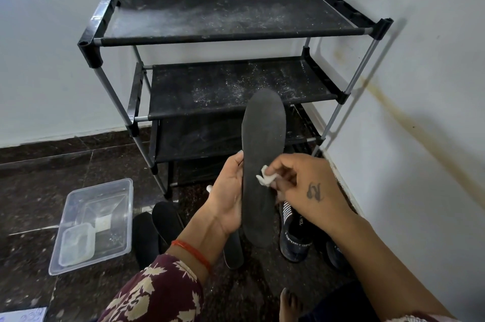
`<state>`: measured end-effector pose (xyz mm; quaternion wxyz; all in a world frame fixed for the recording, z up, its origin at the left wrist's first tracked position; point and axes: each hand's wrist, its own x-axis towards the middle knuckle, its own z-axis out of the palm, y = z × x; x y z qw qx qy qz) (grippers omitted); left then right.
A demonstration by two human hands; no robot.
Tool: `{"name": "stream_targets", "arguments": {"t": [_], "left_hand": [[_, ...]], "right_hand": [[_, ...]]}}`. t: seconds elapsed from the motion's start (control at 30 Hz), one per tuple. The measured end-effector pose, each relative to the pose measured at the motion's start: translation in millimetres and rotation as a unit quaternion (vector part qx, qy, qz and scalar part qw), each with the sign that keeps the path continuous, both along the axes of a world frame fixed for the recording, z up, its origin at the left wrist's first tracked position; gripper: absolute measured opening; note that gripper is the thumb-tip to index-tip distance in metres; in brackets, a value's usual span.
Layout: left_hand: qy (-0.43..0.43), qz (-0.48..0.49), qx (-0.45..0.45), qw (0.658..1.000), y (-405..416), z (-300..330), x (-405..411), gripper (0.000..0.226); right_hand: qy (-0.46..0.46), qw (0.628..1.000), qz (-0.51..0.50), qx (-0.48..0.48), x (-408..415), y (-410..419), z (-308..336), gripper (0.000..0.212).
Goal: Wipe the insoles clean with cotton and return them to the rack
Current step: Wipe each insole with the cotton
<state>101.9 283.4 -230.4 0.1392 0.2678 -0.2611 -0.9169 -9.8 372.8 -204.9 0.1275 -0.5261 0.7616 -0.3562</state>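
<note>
Two clear plastic containers sit on the dark stone floor at our left: a large tub and, inside it at its near corner, a small lidded box. Just right of the tub, spare black insoles lie flat on the floor, partly hidden by our left forearm in its maroon patterned sleeve, with a red thread round the wrist. Behind them the black shoe rack stands in the corner of the white walls, its fabric shelves dusted with pale specks. Our left hand grips the long black insole along its left edge, fingers curled behind it, holding it upright in front of the rack's lower shelves, toe end uppermost. Our right hand pinches a small wad of white cotton between thumb and fingers and presses it against the insole's face near the middle. Below that hand, dark sneakers with white lettering stand on the floor by the right wall, and bare toes show at the bottom edge.
</note>
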Motion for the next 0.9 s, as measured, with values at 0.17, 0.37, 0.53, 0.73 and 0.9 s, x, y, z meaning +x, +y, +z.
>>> {"name": "stream_targets", "arguments": {"t": [0.17,0.37,0.53,0.73,0.9], "left_hand": [[0.013,-0.001,0.041,0.999,2,1,-1,0.061],[0.001,0.017,0.034,0.999,-2,-1,1,0.076],[0.003,0.012,0.017,1.000,-1,-2,1,0.068],[0.014,0.005,0.032,0.999,2,0,0,0.057],[0.005,0.014,0.050,0.999,0,5,1,0.070]], "right_hand": [[-0.100,0.986,0.127,0.040,13,3,10,0.026],[-0.046,0.975,0.206,0.074,6,5,10,0.029],[0.073,0.996,0.027,-0.037,-1,2,1,0.031],[-0.025,0.998,0.058,-0.016,10,-1,3,0.029],[-0.101,0.976,0.191,0.038,13,2,13,0.024]]}}
